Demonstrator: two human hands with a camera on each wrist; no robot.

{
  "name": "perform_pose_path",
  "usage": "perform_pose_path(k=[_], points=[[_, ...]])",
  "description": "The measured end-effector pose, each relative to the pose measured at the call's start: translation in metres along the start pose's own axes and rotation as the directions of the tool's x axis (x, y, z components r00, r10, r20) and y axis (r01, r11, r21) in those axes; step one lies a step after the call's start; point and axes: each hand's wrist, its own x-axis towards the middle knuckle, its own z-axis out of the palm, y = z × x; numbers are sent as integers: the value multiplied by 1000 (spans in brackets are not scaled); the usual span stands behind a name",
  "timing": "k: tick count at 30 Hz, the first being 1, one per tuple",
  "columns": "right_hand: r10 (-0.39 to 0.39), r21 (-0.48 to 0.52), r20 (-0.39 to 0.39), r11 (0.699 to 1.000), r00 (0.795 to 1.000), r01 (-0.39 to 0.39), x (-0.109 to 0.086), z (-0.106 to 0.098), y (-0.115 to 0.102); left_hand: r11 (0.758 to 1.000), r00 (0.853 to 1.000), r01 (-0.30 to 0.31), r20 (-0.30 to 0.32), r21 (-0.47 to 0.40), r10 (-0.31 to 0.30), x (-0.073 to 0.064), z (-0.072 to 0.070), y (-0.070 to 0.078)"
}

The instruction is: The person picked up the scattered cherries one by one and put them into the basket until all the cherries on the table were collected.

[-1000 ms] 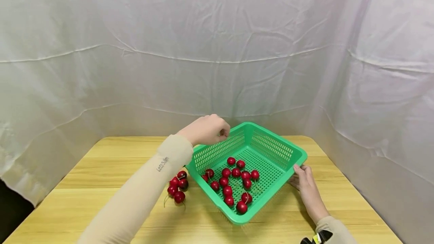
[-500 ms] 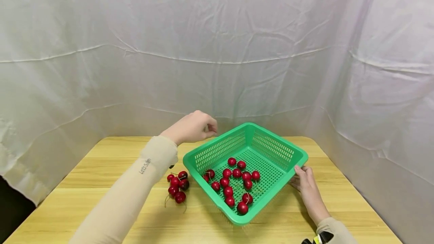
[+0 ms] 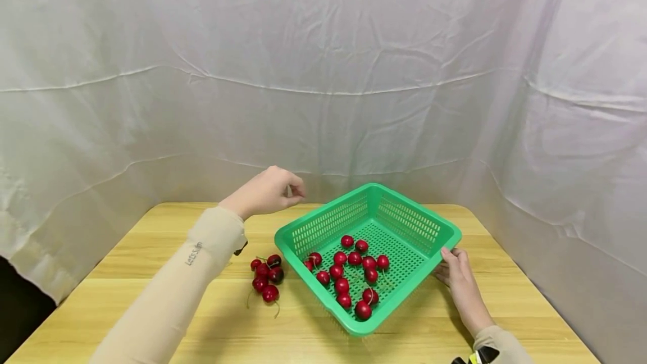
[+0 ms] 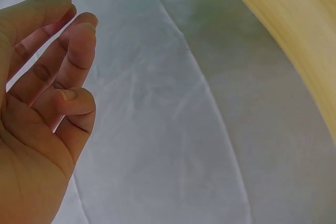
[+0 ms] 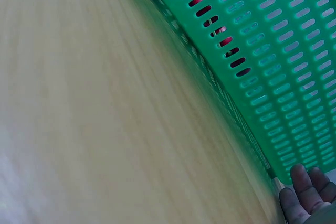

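I have the left hand (image 3: 270,190) in the air by the table's far edge, left of the green basket (image 3: 360,328) and apart from it. Its fingers are loosely bent, with gaps between them on the left wrist feed, pinching nothing. The right hand (image 3: 460,285) grips the basket at its right corner, thumb on the rim and the other fingertips against the slotted wall.

The basket sits askew, right of centre on the table (image 3: 116,274), one corner turned toward the near side. More than a dozen red cherries (image 3: 354,258) lie spread over its mesh floor, mostly toward its left and near corners. A small heap of loose cherries (image 3: 260,283), some with stems, lies on the wood just beside the basket's left side.

The only writing I can read is dark print (image 3: 193,253) on the left sleeve (image 3: 162,296): "Lets", then a second word like "slim", its last letters too cramped for me to be sure. A black and yellow device (image 3: 486,354) sits on the right wrist. Pale cloth (image 3: 323,100) hangs beyond the table's far edge.
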Motion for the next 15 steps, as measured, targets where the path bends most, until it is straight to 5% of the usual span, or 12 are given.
perform_pose_path(k=[15], points=[[2,-12,1,1000,1000,-2,1,-1,1,973,983,183,14,-138,-183,-35,8,-38]])
